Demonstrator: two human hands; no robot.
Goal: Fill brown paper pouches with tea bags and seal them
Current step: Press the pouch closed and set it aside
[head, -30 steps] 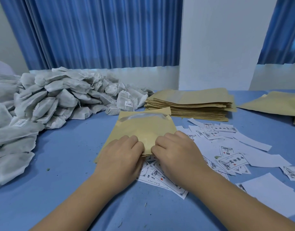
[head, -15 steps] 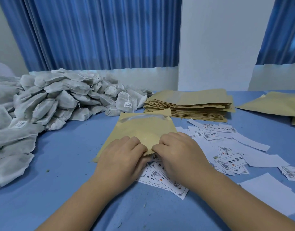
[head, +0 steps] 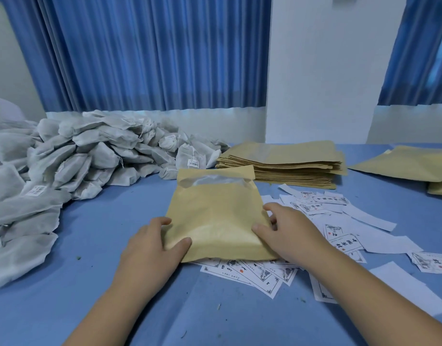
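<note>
Plainly, the work is at an early stage. Taking the table [head: 115,308] as the dial, a large heap of tea bags [head: 77,158] lies unpacked from 9 to 11 o'clock. One brown pouch [head: 215,221] lies flat at the centre, its mouth pointing to 12 o'clock with the flap raised above a clear strip, so it appears unsealed. The near half looks slightly swollen, which suggests some contents, but none can be seen. A thick stack of empty pouches [head: 285,161] waits at 1 o'clock. Printed paper labels [head: 339,221] are scattered from 3 to 5 o'clock, some of them under the pouch's near edge. Further brown pouches [head: 409,163] sit at 2 o'clock by the table's right edge; whether these are filled cannot be told. Judged so, nearly all filling and sealing remains. The left hand [head: 152,248] grips the pouch's near left corner, thumb laid across the top face, fingers bent at the left edge. The right hand [head: 287,236] holds the near right corner likewise, thumb on top and fingers along the right edge. Neither hand holds anything else.
</note>
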